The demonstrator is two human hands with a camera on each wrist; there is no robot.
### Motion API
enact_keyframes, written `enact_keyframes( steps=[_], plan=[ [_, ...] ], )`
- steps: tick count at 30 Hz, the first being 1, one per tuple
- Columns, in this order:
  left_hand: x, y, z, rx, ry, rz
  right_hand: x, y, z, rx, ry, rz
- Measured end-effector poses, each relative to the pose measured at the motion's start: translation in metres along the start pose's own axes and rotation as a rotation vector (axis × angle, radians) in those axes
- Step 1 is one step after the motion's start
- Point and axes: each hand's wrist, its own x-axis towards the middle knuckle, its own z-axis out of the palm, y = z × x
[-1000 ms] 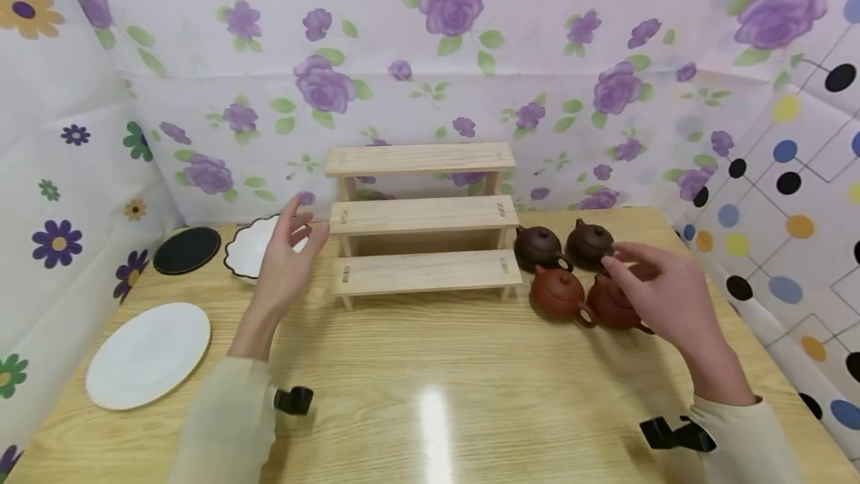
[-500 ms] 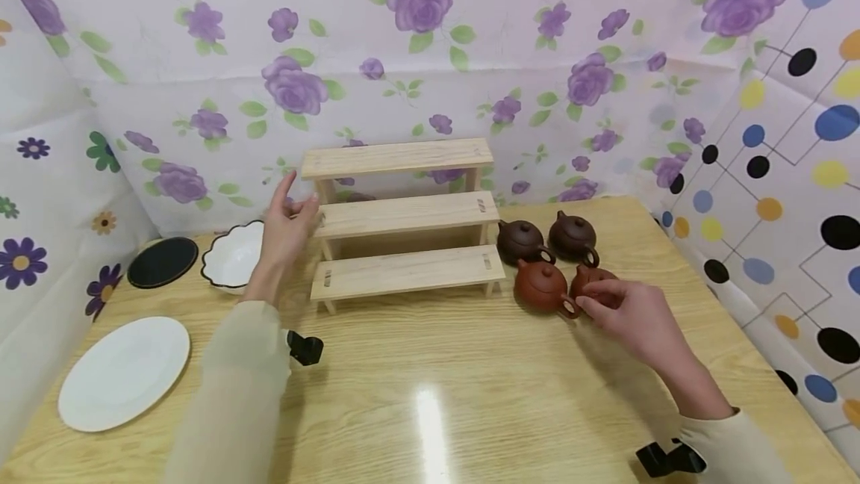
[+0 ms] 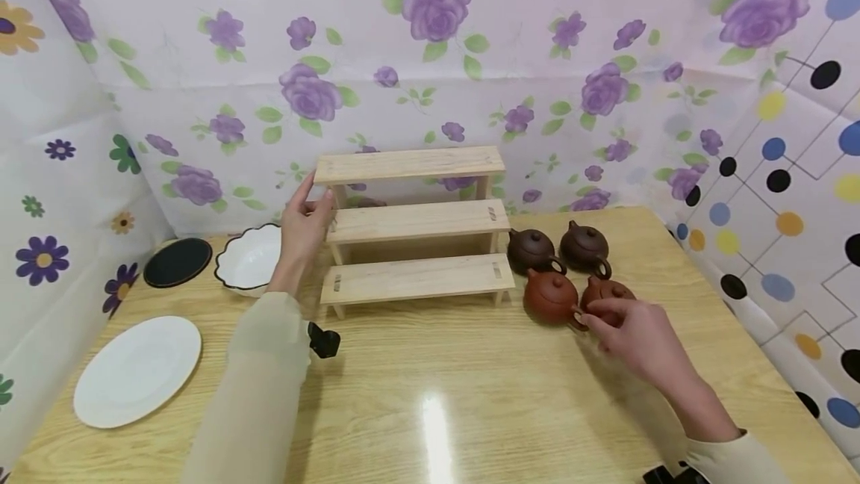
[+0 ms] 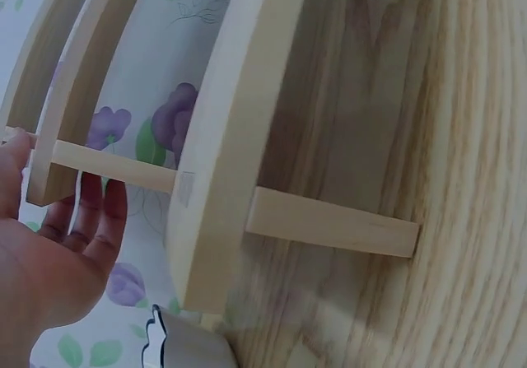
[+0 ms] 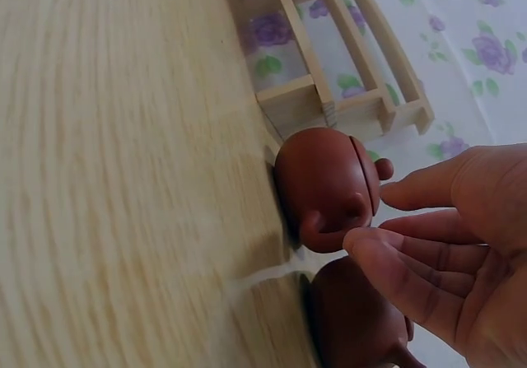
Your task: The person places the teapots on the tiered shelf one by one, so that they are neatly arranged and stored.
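Observation:
In the head view my left hand (image 3: pixel 305 230) is at the left end of the three-tier wooden stand (image 3: pixel 416 224). In the left wrist view its thumb and curled fingers (image 4: pixel 107 220) grip the end of the middle board. My right hand (image 3: pixel 638 338) is beside two reddish-brown teapots on the right. Its thumb tip is at the handle of the nearer red teapot (image 5: pixel 321 179), while the index fingertip is near the lid, apart from the thumb. Behind this hand is the other red teapot (image 3: pixel 608 290), partly hidden.
Two dark brown teapots, one (image 3: pixel 531 249) by the stand and one (image 3: pixel 584 245) farther right, are behind the red pair. At left lie a white plate (image 3: pixel 137 372), a black round coaster (image 3: pixel 178 262) and a white scalloped bowl (image 3: pixel 248 264). Patterned cloth walls (image 3: pixel 376 43) enclose the table.
My left hand has moved right, from over the bowl onto the stand's end. My right hand has moved left and down from the rear red teapot to the nearer one's handle.

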Motion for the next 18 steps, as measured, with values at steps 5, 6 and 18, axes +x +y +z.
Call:
enact_keyframes(
  steps=[5,6,18],
  plan=[
    [0.000,-0.005,0.001,0.036,0.008,0.057,-0.002,-0.002,0.004,0.034,-0.008,-0.001],
    [0.000,-0.006,0.002,0.043,0.013,0.063,-0.002,-0.002,0.005,0.036,-0.008,-0.002],
    [0.001,-0.001,0.001,0.059,0.031,0.060,0.002,-0.002,0.014,-0.027,0.004,-0.046]
  ],
)
